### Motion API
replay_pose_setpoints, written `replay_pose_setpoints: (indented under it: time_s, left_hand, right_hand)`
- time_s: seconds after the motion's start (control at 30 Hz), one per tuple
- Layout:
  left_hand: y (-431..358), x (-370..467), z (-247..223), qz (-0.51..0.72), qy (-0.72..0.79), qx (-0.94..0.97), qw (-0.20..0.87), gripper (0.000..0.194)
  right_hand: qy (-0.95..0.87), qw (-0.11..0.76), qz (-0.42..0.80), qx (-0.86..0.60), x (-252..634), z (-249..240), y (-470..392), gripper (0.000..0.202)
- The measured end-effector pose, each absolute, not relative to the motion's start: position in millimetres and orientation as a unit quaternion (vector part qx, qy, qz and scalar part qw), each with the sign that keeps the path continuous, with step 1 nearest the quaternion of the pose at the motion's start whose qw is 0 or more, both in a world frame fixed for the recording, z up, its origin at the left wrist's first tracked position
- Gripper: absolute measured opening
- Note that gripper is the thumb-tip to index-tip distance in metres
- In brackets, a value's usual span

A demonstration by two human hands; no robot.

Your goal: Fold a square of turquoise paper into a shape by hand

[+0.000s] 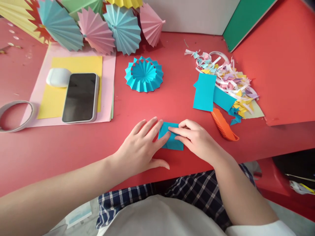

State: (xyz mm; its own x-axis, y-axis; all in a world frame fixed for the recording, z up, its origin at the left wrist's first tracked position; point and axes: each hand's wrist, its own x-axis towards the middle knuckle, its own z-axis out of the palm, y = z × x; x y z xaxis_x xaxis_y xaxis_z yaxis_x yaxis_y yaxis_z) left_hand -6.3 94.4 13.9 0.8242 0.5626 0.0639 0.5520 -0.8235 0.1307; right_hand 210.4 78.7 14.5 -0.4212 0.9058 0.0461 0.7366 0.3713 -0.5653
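A small folded sheet of blue paper point(170, 144) lies flat on the red table near its front edge. My left hand point(142, 144) is spread open, its fingers resting on and beside the paper's left side. From the right, my right hand point(197, 137) touches the top of the sheet with its index finger stretched out, the thumb at the right edge and the other fingers bent. Beyond the hands stands a pleated blue paper ring point(144, 86) with a smaller pleated piece inside it. To the right are more blue paper pieces point(204, 91) and an orange toothed cutter point(223, 126).
Paper scraps point(228, 73) are heaped at the right. A phone point(80, 98) and a white case point(58, 77) sit on yellow and pink sheets point(105, 111) at the left, near a roll of tape point(31, 119). Pleated paper umbrellas point(123, 29) line the back.
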Motion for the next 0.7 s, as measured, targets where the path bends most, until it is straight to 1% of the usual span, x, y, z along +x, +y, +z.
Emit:
replay_pose_setpoints:
  time_s: [0.17,0.37,0.57,0.7]
  left_hand:
    - [95.7,-7.3,13.5,0.039,0.275,0.959,0.058,0.085]
    - [95.0,-8.7,12.9,0.04,0.268,0.96,0.072,0.086]
    - [96.0,-8.9,11.0,0.057,0.239,0.966,0.085,0.084]
    - [96.8,-8.5,8.8,0.071,0.212,0.971,0.091,0.084]
  right_hand:
    - [-0.809,0.169,0.246,-0.506,208.8,17.1,78.4,0.032]
    - [-0.795,0.173,0.269,-0.516,207.7,18.8,78.6,0.026]
    - [-0.817,0.165,0.232,-0.502,210.1,14.5,79.7,0.034]
    - [-0.815,0.17,0.236,-0.501,210.2,14.2,79.6,0.034]
